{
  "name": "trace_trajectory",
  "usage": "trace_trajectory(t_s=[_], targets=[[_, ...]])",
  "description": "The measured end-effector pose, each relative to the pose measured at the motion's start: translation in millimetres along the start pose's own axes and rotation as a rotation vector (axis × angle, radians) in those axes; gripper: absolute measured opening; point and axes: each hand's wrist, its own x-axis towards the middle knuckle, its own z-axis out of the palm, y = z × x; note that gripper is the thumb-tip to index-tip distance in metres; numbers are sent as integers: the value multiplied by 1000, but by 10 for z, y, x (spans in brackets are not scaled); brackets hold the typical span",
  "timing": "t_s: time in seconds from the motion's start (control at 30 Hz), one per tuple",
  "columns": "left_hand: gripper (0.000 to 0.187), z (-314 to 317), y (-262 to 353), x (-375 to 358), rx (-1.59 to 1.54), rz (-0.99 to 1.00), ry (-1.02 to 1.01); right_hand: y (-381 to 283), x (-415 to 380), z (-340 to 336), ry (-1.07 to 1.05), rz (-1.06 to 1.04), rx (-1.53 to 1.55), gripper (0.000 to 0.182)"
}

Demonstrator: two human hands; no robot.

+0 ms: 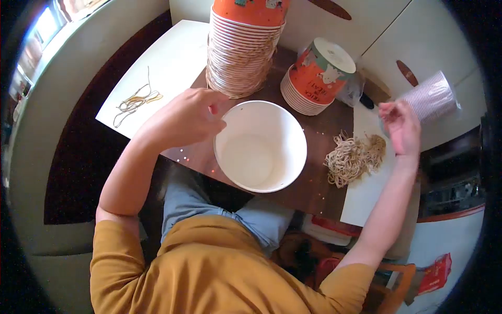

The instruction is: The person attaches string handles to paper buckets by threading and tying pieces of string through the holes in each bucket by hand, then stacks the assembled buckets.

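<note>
A white paper bucket (261, 149) stands open side up in front of me, with a small hole near its rim. My left hand (191, 116) is at the bucket's left rim, its fingers curled in; what they hold is hidden. My right hand (401, 124) is raised at the right, fingers bent together, overlapping the lower end of a plastic-wrapped stack of cups (431, 97). I cannot tell whether anything is in its fingertips. Below and left of that hand lies a heap of beige cords (348, 159).
A tall stack of paper buckets (243, 57), cords hanging round it, stands behind the bucket. Right of it is a shorter stack of orange printed buckets (321, 76), upside down. Loose cords (137, 102) lie on the white surface at left. Small paper dots dot the brown tabletop (314, 141).
</note>
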Motion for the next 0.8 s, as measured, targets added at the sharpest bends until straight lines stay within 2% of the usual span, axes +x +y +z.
trace_trajectory(t_s=[0.1, 0.13, 0.17, 0.23, 0.33, 0.37, 0.43, 0.5, 0.53, 0.57, 0.63, 0.67, 0.73, 0.8], targets=[[33, 42, -21, 94, 44, 52, -85, -460, 159, -237, -8, -174, -32, 13], [34, 89, -76, 146, 55, 89, -101, -667, 278, -439, -95, -202, -28, 12], [38, 154, -143, 204, 117, 161, -87, -874, 396, -641, -184, -229, -21, 12], [46, 284, -262, 309, 233, 304, -61, -1262, 538, -813, -227, -237, -62, 13], [30, 373, -183, 420, 274, 169, -55, -1397, 473, -440, -25, -362, -344, 21], [25, 377, -161, 448, 273, 166, -49, -1209, 336, -101, -1, -377, -408, 27], [17, 375, -125, 506, 272, 169, -37, -723, 88, 572, -93, -244, -661, 41], [21, 380, -103, 516, 240, 183, -38, -425, -220, 1205, -285, 127, -971, 54], [24, 383, -95, 525, 224, 188, -40, -106, -263, 1276, -296, 26, -1079, 57], [23, 398, -109, 530, 196, 250, 29, 169, -296, 1320, -332, 34, -1043, 57], [21, 418, -166, 524, 138, 370, 164, 405, -341, 1427, -438, 92, -887, 42], [26, 373, -161, 489, 110, 328, 73, 595, -341, 1441, -390, -1, -914, 30], [37, 241, -132, 395, 51, 243, -109, 665, -336, 1476, -376, 28, -886, 23], [47, 280, -229, 363, 157, 291, -96, 602, -389, 1530, -356, 50, -930, 21]])
